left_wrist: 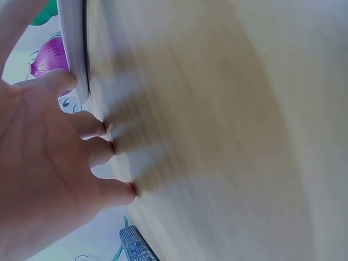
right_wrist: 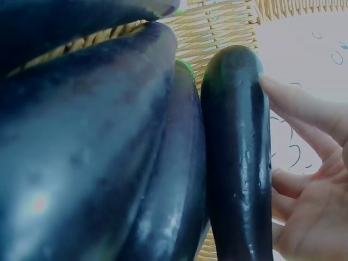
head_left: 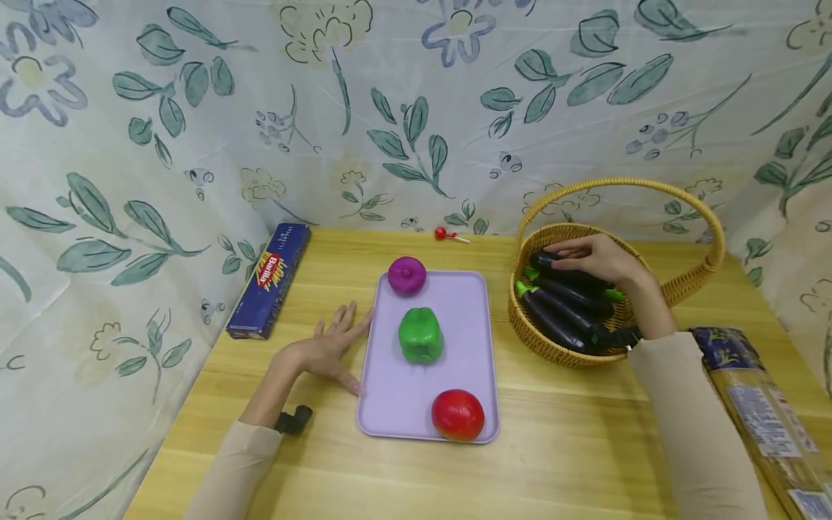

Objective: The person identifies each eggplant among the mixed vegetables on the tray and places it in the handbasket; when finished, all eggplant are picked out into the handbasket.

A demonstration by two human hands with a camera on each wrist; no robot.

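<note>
My right hand (head_left: pixel 604 258) reaches into a wicker basket (head_left: pixel 546 351) and holds the rearmost dark eggplant (right_wrist: pixel 236 157), fingers along one side of it. Several other eggplants (head_left: pixel 552 321) lie beside it in the basket. My left hand (head_left: pixel 328 350) is spread on the table at the left edge of a lilac tray (head_left: pixel 396 404), thumb and forefinger touching or very near its rim. On the tray are a purple onion (head_left: pixel 406 276) at the back left, a green bell pepper (head_left: pixel 421 336) in the middle and a red tomato (head_left: pixel 458 415) at the front right.
A blue Barilla spaghetti box (head_left: pixel 269 282) lies at the left. A bag of pasta (head_left: pixel 767 426) lies at the right, partly behind my sleeve. A small red lollipop (head_left: pixel 442 233) is at the back edge, before a floral cloth (head_left: pixel 403 72). The basket's tall handle (head_left: pixel 624 183) arches above it.
</note>
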